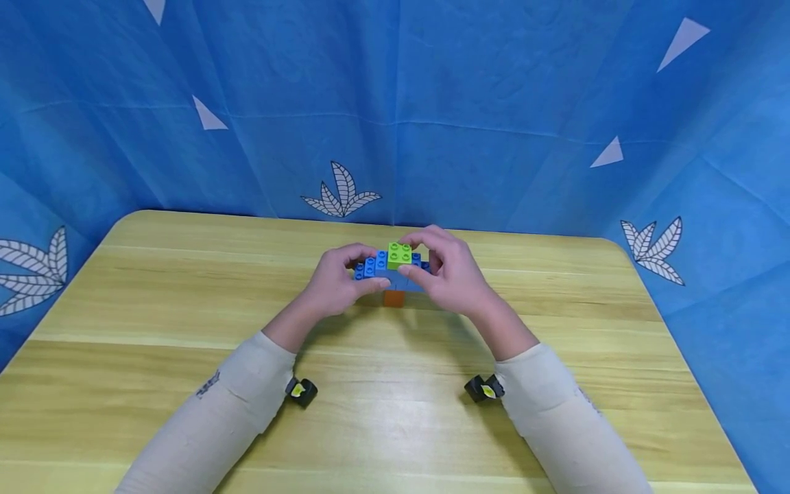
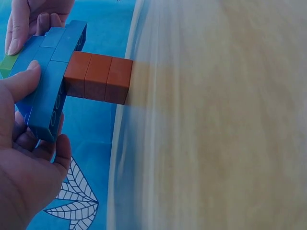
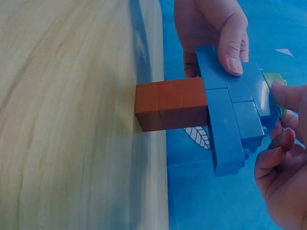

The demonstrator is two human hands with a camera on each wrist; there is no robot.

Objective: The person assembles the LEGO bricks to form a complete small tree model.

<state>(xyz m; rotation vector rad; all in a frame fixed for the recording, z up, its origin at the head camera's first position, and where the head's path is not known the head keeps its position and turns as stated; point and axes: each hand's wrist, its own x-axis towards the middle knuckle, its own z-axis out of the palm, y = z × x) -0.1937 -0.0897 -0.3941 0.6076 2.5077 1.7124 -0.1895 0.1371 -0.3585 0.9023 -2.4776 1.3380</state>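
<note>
A toy-brick build stands upright on the table: a short column of orange bricks (image 3: 170, 103) under stepped layers of blue bricks (image 2: 50, 67) that narrow toward the top. A lime green brick (image 1: 399, 255) with studs on its upper face sits at the very top. My left hand (image 1: 338, 280) grips the blue layers from the left side, thumb on the near face and fingers behind. From the right, my right hand (image 1: 453, 274) pinches the green brick between thumb and fingers. In the right wrist view the green brick is partly hidden by the right thumb.
The wooden table (image 1: 395, 425) reaches out on all sides of the build. Behind its far edge hangs a blue curtain (image 1: 469, 171) with leaf and triangle prints. Black wrist devices (image 1: 301, 392) are strapped at both sleeves.
</note>
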